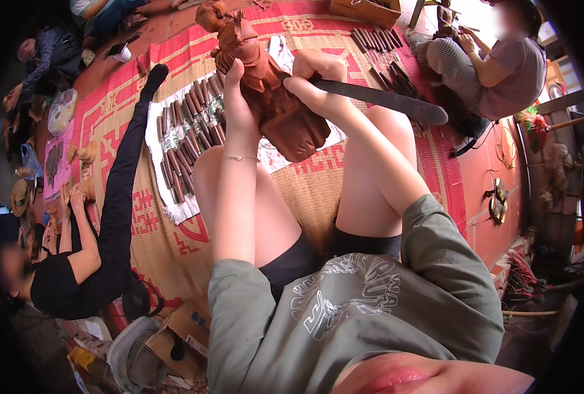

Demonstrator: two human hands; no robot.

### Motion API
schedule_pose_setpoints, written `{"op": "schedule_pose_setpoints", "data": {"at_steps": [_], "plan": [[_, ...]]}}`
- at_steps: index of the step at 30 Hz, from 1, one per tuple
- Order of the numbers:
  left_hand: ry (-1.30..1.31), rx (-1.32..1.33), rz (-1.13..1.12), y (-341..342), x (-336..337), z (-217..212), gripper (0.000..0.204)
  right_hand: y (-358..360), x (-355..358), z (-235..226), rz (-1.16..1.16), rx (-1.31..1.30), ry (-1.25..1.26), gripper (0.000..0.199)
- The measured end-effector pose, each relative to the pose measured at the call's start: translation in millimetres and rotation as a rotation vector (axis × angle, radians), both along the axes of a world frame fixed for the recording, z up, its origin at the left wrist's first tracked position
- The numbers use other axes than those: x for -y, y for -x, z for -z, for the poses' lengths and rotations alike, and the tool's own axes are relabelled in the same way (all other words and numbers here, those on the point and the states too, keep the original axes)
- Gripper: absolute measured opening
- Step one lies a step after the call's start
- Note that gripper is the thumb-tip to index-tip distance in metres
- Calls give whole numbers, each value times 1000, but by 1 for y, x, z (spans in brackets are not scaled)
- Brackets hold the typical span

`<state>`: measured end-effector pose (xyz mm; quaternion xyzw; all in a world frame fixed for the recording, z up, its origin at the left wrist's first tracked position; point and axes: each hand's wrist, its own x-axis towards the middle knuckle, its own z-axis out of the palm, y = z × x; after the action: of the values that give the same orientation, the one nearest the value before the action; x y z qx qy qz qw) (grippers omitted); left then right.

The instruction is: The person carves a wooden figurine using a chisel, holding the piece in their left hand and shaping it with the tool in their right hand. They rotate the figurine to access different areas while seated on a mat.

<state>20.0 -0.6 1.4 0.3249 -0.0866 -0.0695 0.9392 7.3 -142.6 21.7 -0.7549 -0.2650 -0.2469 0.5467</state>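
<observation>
A reddish-brown carved wooden figure [293, 131] is held up tilted above my lap, its wide base toward me and its narrow top pointing away. My left hand [239, 98] is closed round its left side, the thumb lying up along the carving. My right hand [317, 77] is curled against the opposite side, gripping a long, dark, flat file [390, 102] with a rounded end. The file sticks out to the right over my knee. The part of the file inside my fist is hidden.
Rows of wooden-handled carving tools [185, 134] lie on a white cloth beyond my left knee. More carving tools [377, 41] lie at the far right of the red-patterned mat [308, 190]. People sit on both sides. A fan [134, 351] and a cardboard box [183, 335] stand lower left.
</observation>
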Motion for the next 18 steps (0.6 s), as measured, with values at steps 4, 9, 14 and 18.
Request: {"op": "schedule_pose_setpoints", "data": {"at_steps": [4,9,14,18], "plan": [[14,-5,-1,-2,-4,2,55,-2,0,7,-24,10,-84,24],[9,9,-12,-2,-2,1,55,-4,-12,4,-39,-78,-256,16],[-46,36,-29,0,0,-4,55,-5,1,5,-15,-69,-52,16],[-11,10,-6,-5,-7,0,56,-3,-2,8,-54,-86,-200,16]]}}
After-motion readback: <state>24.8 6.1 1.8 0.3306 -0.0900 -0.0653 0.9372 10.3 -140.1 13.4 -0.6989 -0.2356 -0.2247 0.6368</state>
